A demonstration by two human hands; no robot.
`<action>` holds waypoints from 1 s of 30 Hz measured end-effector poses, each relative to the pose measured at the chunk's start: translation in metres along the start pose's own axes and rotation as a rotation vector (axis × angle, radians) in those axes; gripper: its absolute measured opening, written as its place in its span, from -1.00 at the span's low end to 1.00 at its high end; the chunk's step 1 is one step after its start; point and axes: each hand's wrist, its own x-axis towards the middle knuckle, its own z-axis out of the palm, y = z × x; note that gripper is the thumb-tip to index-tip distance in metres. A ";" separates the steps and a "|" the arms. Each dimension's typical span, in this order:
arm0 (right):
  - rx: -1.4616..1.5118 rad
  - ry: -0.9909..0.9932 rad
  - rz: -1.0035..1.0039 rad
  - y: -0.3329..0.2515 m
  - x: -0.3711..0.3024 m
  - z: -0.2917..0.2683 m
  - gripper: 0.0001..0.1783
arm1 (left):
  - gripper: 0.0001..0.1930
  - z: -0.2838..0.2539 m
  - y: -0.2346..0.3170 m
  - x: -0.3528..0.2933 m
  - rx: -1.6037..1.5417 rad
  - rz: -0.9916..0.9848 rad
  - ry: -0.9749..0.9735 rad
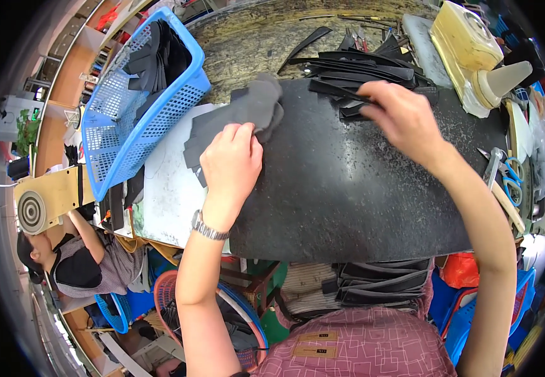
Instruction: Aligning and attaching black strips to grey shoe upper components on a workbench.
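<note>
My left hand (pixel 229 169) is closed on a dark grey cut piece (pixel 258 103) with a wavy outline, slightly blurred, held above the left part of a black work mat. Flat dark grey pieces (pixel 203 135) lie under and beside it. Farther right, my right hand (pixel 408 122) pinches the near end of a narrow black strip (pixel 335 90). That strip lies at the front of a loose pile of curved black strips (pixel 373 66). The fingertips are partly hidden behind the hand.
A blue plastic basket (pixel 187 94) with dark pieces stands tilted at left. A yellowish container (pixel 467 38) with a pale nozzle is at far right, above blue-handled scissors (pixel 511 179). More black pieces (pixel 382 283) lie on my lap. Another person (pixel 84 264) works at far left.
</note>
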 end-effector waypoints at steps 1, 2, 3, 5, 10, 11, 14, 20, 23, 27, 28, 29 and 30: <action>0.006 0.005 -0.046 -0.012 0.007 0.004 -0.79 | -0.83 -0.006 0.000 -0.001 0.003 0.000 0.000; 0.031 -0.092 0.028 -0.021 0.010 0.008 -0.82 | -0.83 -0.008 0.002 -0.003 -0.129 0.002 -0.021; 0.087 -0.093 0.073 -0.027 0.019 0.018 -0.82 | -0.84 -0.010 0.004 -0.003 -0.259 0.004 -0.044; 0.119 -0.080 -0.070 -0.037 0.046 0.042 -0.84 | -0.83 -0.013 0.012 -0.002 -0.225 0.050 -0.055; -0.007 -0.742 -0.020 -0.052 0.094 0.088 -0.82 | -0.70 -0.029 0.044 -0.011 -0.190 0.395 -0.042; -0.044 -0.778 -0.039 -0.055 0.097 0.088 -0.81 | -0.67 -0.040 0.062 -0.020 -0.387 0.436 -0.074; -0.048 -0.685 -0.110 -0.060 0.094 0.079 -0.84 | -0.58 -0.040 0.108 -0.044 -0.527 0.717 -0.196; 0.045 -0.504 0.142 -0.071 0.030 -0.035 -0.51 | -0.57 -0.028 0.122 -0.076 -0.567 0.674 -0.247; 0.464 -0.702 0.527 -0.084 -0.014 -0.083 -0.77 | -0.62 -0.033 0.115 -0.124 -0.368 0.705 -0.028; 0.713 -0.735 0.864 -0.102 -0.052 -0.099 -0.85 | -0.57 -0.030 0.120 -0.138 -0.315 0.712 -0.081; 0.752 -0.710 0.930 -0.103 -0.057 -0.097 -0.86 | -0.56 -0.028 0.122 -0.135 -0.316 0.693 -0.122; 0.754 -0.716 0.932 -0.104 -0.058 -0.094 -0.86 | -0.57 -0.026 0.123 -0.133 -0.363 0.685 -0.104; 0.779 -0.770 1.046 -0.104 -0.057 -0.089 -0.88 | -0.57 -0.024 0.124 -0.131 -0.364 0.680 -0.106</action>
